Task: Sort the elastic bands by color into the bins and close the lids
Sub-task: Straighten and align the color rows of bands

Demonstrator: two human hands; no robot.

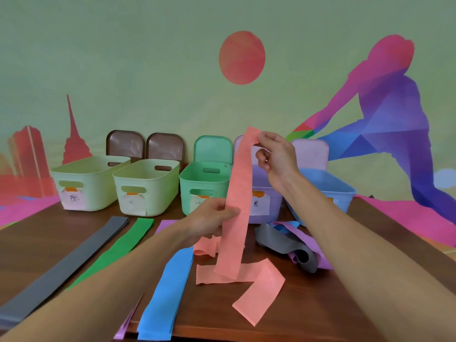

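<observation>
The right hand [275,154] pinches the pink band's [237,206] top end; the left hand [209,218] grips its middle, above the table [345,280]. Light and floppy, it is probably best held by an end.

Open-topped pastel plastic bins [153,193] line the wall, reachable from above. A salmon-pink elastic band [238,193], stretched between my left hand [209,218] and right hand [276,154], curtains the lilac plastic bin [260,177]. Bare brown wooden worktop [313,307] shows front right, beside tangled grey and purple bands [283,243].
</observation>
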